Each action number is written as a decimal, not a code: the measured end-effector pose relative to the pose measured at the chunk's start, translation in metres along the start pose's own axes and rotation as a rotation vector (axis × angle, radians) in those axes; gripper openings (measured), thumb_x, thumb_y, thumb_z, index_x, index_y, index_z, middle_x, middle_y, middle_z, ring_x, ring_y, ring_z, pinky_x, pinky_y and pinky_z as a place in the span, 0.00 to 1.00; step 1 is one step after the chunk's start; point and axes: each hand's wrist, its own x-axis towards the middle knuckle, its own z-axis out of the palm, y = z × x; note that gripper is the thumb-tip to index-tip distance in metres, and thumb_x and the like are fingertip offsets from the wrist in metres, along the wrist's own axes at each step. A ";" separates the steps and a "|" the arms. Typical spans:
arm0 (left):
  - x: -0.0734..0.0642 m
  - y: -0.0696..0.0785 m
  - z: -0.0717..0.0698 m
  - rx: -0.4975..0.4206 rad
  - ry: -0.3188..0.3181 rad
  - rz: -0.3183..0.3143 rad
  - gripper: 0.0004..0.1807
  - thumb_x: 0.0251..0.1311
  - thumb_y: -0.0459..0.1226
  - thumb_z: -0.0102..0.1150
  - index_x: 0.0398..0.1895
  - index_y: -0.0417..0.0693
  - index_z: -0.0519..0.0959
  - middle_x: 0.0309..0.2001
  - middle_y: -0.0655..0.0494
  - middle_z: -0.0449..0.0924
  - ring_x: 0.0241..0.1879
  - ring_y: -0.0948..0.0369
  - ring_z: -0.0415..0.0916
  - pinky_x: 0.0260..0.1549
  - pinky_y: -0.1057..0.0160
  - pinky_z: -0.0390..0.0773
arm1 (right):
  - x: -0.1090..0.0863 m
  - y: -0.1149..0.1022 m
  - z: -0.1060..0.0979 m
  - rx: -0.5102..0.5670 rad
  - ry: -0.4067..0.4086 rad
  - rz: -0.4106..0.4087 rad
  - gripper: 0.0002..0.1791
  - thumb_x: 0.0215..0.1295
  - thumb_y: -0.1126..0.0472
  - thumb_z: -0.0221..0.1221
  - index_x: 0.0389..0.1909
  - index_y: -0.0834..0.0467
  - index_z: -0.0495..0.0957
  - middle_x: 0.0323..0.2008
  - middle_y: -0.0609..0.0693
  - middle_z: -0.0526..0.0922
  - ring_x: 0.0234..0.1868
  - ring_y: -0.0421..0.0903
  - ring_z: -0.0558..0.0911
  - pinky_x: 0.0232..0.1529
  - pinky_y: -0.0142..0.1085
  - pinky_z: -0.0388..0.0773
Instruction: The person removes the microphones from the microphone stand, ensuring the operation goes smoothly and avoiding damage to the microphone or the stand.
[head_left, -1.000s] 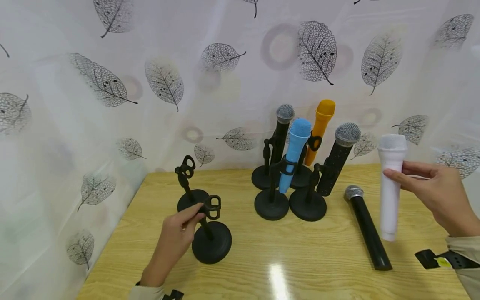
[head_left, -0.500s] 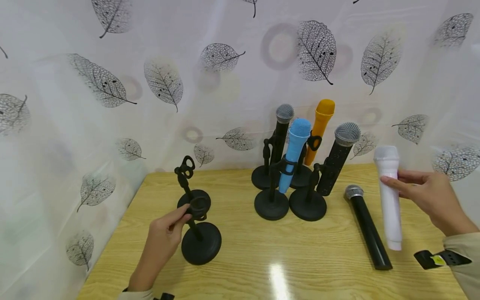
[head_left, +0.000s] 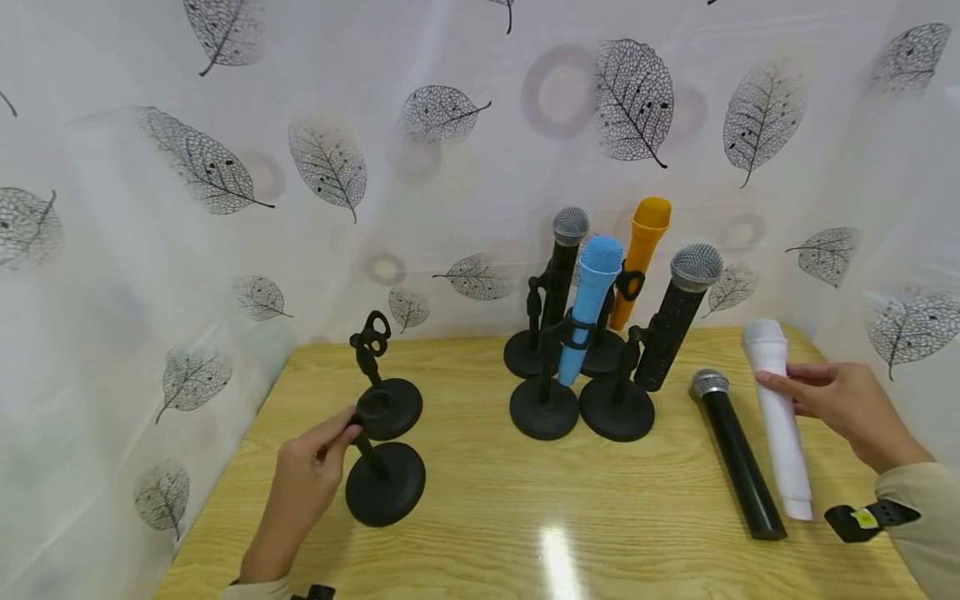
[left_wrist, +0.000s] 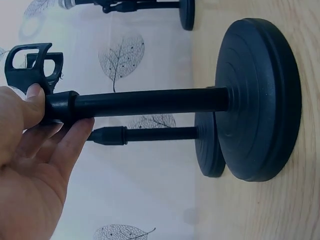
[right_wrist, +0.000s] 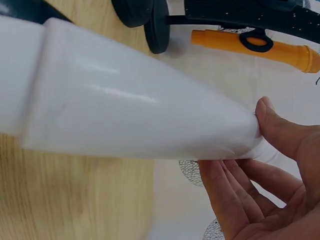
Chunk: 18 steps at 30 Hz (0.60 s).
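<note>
Backdrop: a pale, leaf-printed sheet (head_left: 487, 200) is hung behind everything.
Table: a wood-grain top (head_left: 480, 517) is spread beneath the stands.
Loaded stands: four are grouped near the back; a slim black microphone (head_left: 558, 283), an orange microphone (head_left: 641, 262), a blue microphone (head_left: 590, 292) and a speckled black microphone (head_left: 671, 325) are carried in them, heads up.
Front bare stand: this black stand (head_left: 386, 485) is placed on the left of the table; whether its base is fully settled cannot be told. Most weight is presumably kept in the disc base, so the upper stem is judged a fair place to steady it.
Rear bare stand: another black stand (head_left: 390, 408) is set just behind.
White microphone: it (head_left: 782, 433) is held tilted, head up, at the right of the table; contact of its tail end with the top cannot be told. Stiff, light plastic is suspected; the gloss may prove slippery, so it is best taken by the handle below the flared head.
Lying microphone: a black one (head_left: 738, 467) is laid just beside it.
Right hand: the white microphone is pinched below its head by thumb and fingers (right_wrist: 220, 195).
Left hand: the front stand's upper stem is gripped by curled fingers (left_wrist: 72, 147).
Clip: this looped holder (left_wrist: 25, 77), seemingly stiff, is left unfilled.
</note>
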 end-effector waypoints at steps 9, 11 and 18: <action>-0.001 -0.004 -0.004 -0.006 0.026 -0.029 0.22 0.48 0.14 0.68 0.50 0.29 0.84 0.43 0.39 0.87 0.38 0.75 0.81 0.30 0.81 0.76 | 0.006 0.016 0.002 -0.003 -0.072 0.021 0.44 0.71 0.46 0.62 0.65 0.83 0.64 0.50 0.70 0.81 0.32 0.36 0.85 0.36 0.36 0.86; -0.002 -0.006 -0.005 -0.013 0.030 -0.032 0.22 0.48 0.13 0.67 0.49 0.28 0.84 0.42 0.39 0.87 0.40 0.78 0.80 0.30 0.81 0.76 | 0.007 0.019 0.002 0.003 -0.095 0.034 0.43 0.71 0.46 0.62 0.64 0.83 0.65 0.47 0.63 0.84 0.32 0.38 0.86 0.36 0.37 0.86; -0.001 -0.011 -0.006 -0.007 0.027 -0.033 0.22 0.49 0.13 0.67 0.50 0.27 0.83 0.43 0.38 0.86 0.41 0.79 0.79 0.32 0.82 0.76 | 0.008 0.031 0.007 0.003 -0.164 0.064 0.45 0.73 0.45 0.60 0.64 0.85 0.62 0.50 0.68 0.81 0.35 0.40 0.85 0.38 0.40 0.86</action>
